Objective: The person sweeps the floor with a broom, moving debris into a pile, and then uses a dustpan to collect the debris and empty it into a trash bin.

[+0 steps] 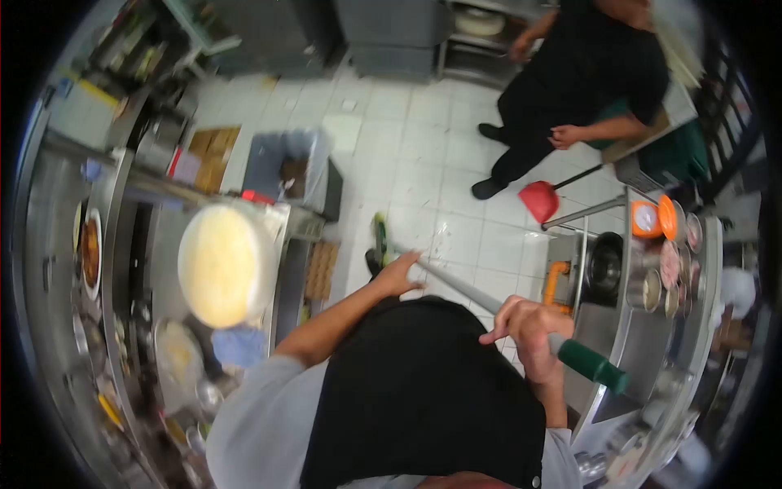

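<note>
A broom with a grey handle (460,283) runs diagonally in front of my black apron. My right hand (528,328) is closed round its upper part, just below the green end grip (590,364). Lower on the handle, my left hand (397,275) grips it, with the thumb showing underneath. The green broom head (380,232) is down at the white tiled floor, partly hidden by my left hand. Further off to the right, a red dustpan (539,201) with a long dark handle rests on the floor, near another person's feet.
A person in black (562,81) stands at the upper right. On the left are a lined grey bin (327,183) and a counter with a large pale tub (224,265). A steel shelf (692,326) with bowls is on the right. Small scraps dot the floor (452,236).
</note>
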A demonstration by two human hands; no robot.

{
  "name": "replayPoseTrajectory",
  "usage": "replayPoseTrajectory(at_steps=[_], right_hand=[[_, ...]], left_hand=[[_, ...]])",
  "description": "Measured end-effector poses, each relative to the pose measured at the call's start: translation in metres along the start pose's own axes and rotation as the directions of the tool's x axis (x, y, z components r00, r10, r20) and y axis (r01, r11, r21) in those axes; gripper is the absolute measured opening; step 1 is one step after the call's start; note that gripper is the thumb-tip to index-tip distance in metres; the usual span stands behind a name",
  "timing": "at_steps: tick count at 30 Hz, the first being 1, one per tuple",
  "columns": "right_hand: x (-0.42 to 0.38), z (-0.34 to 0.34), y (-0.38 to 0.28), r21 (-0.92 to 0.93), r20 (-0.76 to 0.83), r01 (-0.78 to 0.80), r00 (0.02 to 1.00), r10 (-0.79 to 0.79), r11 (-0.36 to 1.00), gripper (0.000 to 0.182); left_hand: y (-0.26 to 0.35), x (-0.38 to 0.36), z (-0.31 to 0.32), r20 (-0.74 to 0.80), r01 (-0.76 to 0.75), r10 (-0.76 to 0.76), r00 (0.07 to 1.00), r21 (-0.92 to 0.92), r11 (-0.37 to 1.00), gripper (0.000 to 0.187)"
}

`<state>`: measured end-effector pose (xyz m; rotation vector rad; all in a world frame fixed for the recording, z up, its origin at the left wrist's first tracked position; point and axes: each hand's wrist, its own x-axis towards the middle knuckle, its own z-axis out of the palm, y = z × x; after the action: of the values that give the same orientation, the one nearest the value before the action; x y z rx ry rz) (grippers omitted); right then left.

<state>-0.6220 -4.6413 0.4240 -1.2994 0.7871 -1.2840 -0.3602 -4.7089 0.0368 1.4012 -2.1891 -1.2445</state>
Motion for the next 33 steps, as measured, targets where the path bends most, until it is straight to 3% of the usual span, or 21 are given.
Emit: replayPoseTrajectory(at_steps=[1,2,5,6,8,12,14,15,16,18,20,23,26,29,33], right_hand=[[0.015,0.009,0.007,0.022,-0.010,0.027,1.000,-0.027,0.999,0.054],[0.027,0.017,0.014,0.028,0.010,0.006,1.000,-0.007,1.000,0.055],[0.062,0.039,0.046,0.108,-0.109,-0.022,0.993,0.034,0.994,0.055],[0.077,0.043,0.055,0.142,-0.104,-0.025,0.994,0.040,0.990,0.055],[0.113,0.056,0.048,0.025,-0.070,-0.047,0.996,0.048,0.999,0.053],[0.179,0.063,0.082,-0.065,0.101,-0.096,0.990,0.103,0.993,0.040],[0.206,0.077,0.115,-0.004,0.152,-0.178,0.972,0.177,0.984,0.030],[0.219,0.088,0.115,-0.075,0.168,-0.196,0.964,0.206,0.978,0.031],[0.231,0.099,0.109,-0.142,0.185,-0.205,0.956,0.229,0.968,0.032],[0.253,0.113,0.091,-0.246,0.217,-0.146,0.955,0.201,0.958,0.036],[0.269,0.111,0.076,-0.186,0.158,-0.097,0.979,0.128,0.978,0.039],[0.294,0.089,0.041,-0.177,0.121,0.050,0.992,-0.028,0.983,0.049],[0.316,0.059,0.005,-0.164,0.190,0.165,0.973,-0.133,0.973,0.059],[0.333,0.038,-0.007,-0.110,0.211,0.242,0.953,-0.215,0.964,0.063],[0.383,0.007,-0.007,-0.140,0.387,0.334,0.885,-0.259,0.932,0.066]], left_hand=[[0.003,0.014,0.002,-0.059,0.027,-0.036,0.998,-0.158,0.987,0.100],[0.001,0.027,0.005,-0.276,0.001,-0.034,0.961,-0.119,0.993,0.070],[-0.002,0.054,-0.047,-0.280,0.227,-0.251,0.927,-0.115,0.967,0.034],[-0.010,0.059,-0.063,-0.316,0.227,-0.253,0.914,-0.117,0.967,0.034],[-0.029,0.067,-0.089,-0.384,0.225,-0.254,0.888,-0.119,0.967,0.038],[-0.099,0.086,-0.122,-0.361,0.320,-0.358,0.861,-0.161,0.933,0.038],[-0.137,0.102,-0.109,-0.259,0.392,-0.423,0.869,-0.163,0.905,0.037],[-0.155,0.112,-0.101,-0.216,0.426,-0.454,0.865,-0.164,0.890,0.037],[-0.166,0.126,-0.089,-0.124,0.394,-0.407,0.905,-0.118,0.912,0.036],[-0.167,0.143,-0.070,-0.086,0.213,-0.228,0.970,-0.156,0.965,0.034],[-0.144,0.157,-0.081,-0.076,0.082,-0.086,0.993,-0.062,0.995,0.033],[-0.099,0.176,-0.132,-0.210,-0.206,0.186,0.960,-0.076,0.976,0.026],[-0.067,0.199,-0.179,-0.144,-0.239,0.220,0.965,-0.133,0.962,0.025],[-0.043,0.227,-0.243,0.017,-0.186,0.188,0.982,-0.071,0.980,0.030],[-0.039,0.267,-0.304,-0.010,-0.165,0.165,0.986,-0.089,0.982,0.022]])
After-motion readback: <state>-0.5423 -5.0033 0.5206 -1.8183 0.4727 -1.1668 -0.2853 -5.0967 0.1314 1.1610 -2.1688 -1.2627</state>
